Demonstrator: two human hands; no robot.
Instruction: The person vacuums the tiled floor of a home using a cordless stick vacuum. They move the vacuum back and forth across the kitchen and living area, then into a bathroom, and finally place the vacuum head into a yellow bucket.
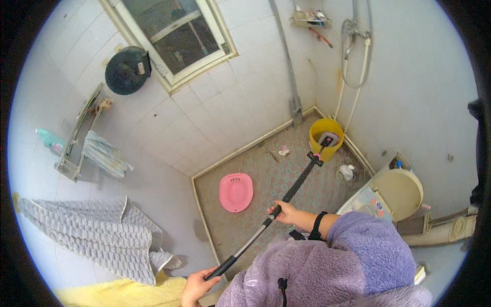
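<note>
My left hand (200, 284) grips the black end of a long mop handle (251, 242) at the bottom of the view. Farther up the handle, my right hand (284, 213) is closed around it, with a black band on that wrist. The handle slopes away to a pink and black fitting near the rim of a yellow bucket (330, 154). Inside the bucket rests the flat mop head (334, 137), grey and purple; its underside is hidden. The bucket stands in the floor corner by the walls.
A pink plastic basin (236, 195) lies on the patterned tile floor (268, 176). Right of it stand a white object (346, 172) and a toilet (402, 193). Grey towel (103, 234) and yellow towel (126, 291) hang at left, below a wall rack (76, 153). A shower hose (370, 57) hangs above.
</note>
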